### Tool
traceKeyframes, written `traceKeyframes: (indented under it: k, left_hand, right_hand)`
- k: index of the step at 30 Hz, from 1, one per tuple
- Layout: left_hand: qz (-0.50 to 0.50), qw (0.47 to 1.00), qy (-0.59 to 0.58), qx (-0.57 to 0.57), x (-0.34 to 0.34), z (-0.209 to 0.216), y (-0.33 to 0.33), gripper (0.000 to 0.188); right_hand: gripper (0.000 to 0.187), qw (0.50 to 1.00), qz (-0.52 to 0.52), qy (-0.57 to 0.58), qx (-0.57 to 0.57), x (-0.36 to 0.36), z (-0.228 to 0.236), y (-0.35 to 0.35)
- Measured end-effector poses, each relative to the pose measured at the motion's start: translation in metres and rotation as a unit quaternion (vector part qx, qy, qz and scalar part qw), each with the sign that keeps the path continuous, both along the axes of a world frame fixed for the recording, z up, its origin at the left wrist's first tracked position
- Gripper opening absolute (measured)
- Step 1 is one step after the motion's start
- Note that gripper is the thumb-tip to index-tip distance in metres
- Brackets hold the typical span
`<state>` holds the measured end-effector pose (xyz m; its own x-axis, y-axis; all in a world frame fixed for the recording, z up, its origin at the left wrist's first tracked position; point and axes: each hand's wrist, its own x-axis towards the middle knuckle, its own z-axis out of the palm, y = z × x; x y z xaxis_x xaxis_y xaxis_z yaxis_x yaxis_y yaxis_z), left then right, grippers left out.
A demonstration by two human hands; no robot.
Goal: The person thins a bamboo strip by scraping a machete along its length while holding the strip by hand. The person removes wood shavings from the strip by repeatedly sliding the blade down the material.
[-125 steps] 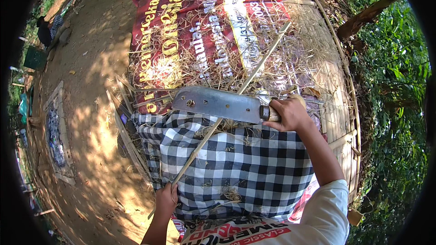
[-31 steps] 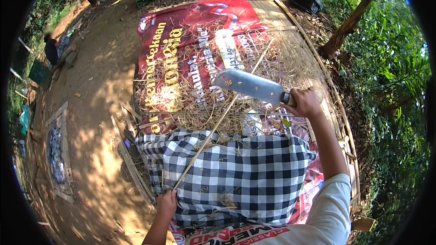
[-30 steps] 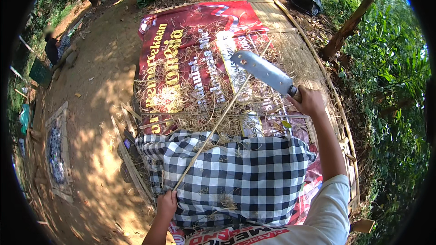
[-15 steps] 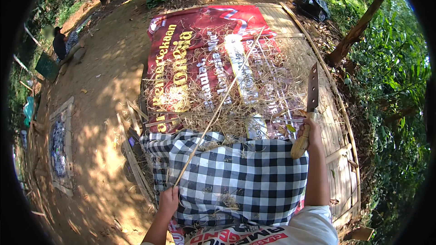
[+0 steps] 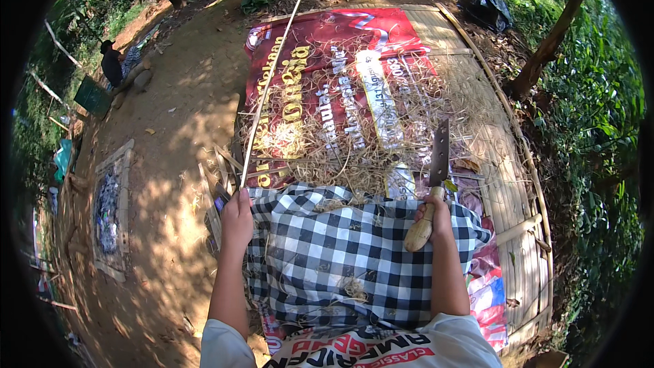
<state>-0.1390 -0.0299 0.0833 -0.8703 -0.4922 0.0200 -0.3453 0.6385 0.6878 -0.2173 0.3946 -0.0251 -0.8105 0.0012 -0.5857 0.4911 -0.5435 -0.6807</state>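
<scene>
My left hand (image 5: 237,221) is closed around the near end of a long thin bamboo strip (image 5: 275,71), which slants up and away over the left side of a red banner (image 5: 320,33). My right hand (image 5: 436,217) grips the wooden handle of a large knife (image 5: 441,157); its dark blade, pierced with several holes, points away from me. The blade is apart from the strip. A black-and-white checked cloth (image 5: 340,245) covers my lap between my forearms. Curly pale shavings (image 5: 327,123) lie scattered over the banner, with a few on the cloth.
The banner lies on a bamboo platform (image 5: 504,191) with a pole along its right edge. Split bamboo pieces (image 5: 211,197) lie at its left. A black plastic bag (image 5: 487,11) and a leaning trunk (image 5: 555,37) stand beyond. Another person (image 5: 112,61) sits far left.
My left hand has risen and the strip has swung left, away from the knife. My right hand has moved left and slightly nearer with the knife. The view has shifted a little.
</scene>
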Motion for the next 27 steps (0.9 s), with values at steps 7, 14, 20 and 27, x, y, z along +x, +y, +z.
traceKeyframes:
  k: [7,14,20,27]
  left_hand:
    - [-0.075,0.997,0.006,0.035,0.002,-0.002,0.040,0.049]
    - [-0.137,0.971,-0.059,0.185,0.000,-0.010,0.073,0.044]
    - [-0.168,0.970,-0.070,0.160,0.009,-0.010,0.113,0.041]
    - [-0.199,0.974,-0.007,0.107,0.026,-0.016,0.135,0.036]
  right_hand:
    - [0.016,0.991,-0.038,0.007,-0.131,-0.006,-0.020,0.010]
    - [0.013,0.999,-0.015,0.042,0.026,0.000,-0.006,-0.005]
    - [0.024,0.972,0.008,0.168,0.166,0.024,0.050,-0.053]
    - [0.030,0.951,-0.046,0.254,0.170,0.024,0.083,-0.104]
